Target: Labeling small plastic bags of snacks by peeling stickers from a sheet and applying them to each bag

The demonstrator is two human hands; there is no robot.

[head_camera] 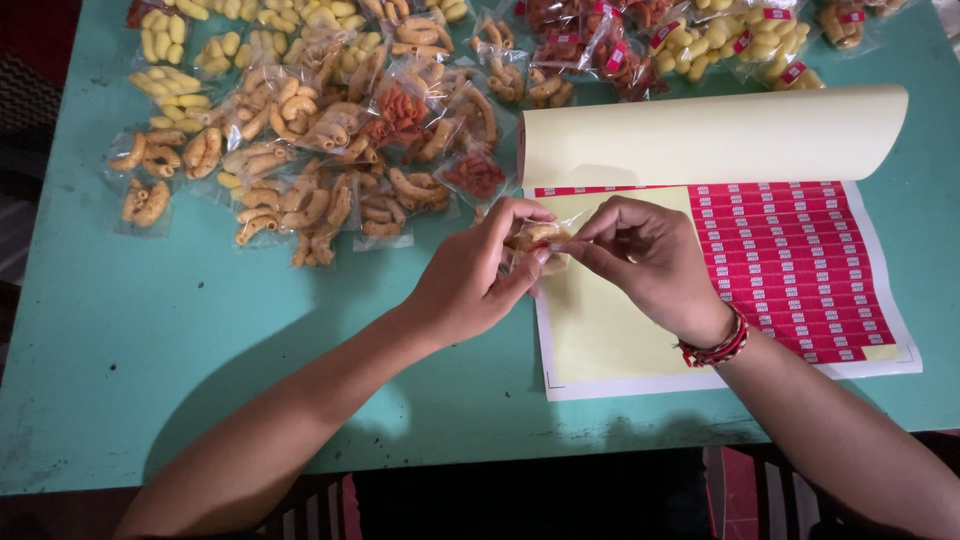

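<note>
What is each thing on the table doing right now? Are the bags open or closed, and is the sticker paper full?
Left hand: pinching the small snack packet.
Right hand: pinching the same packet from the other side.
Small snack packet: held up between both hands.
Sticker sheet: flat, left part peeled bare, red stickers remaining on the right.
Top sheet: rolled back.
Unlabelled snack packets: heaped, closed.
Labelled snack packets: red stickers on.
</note>
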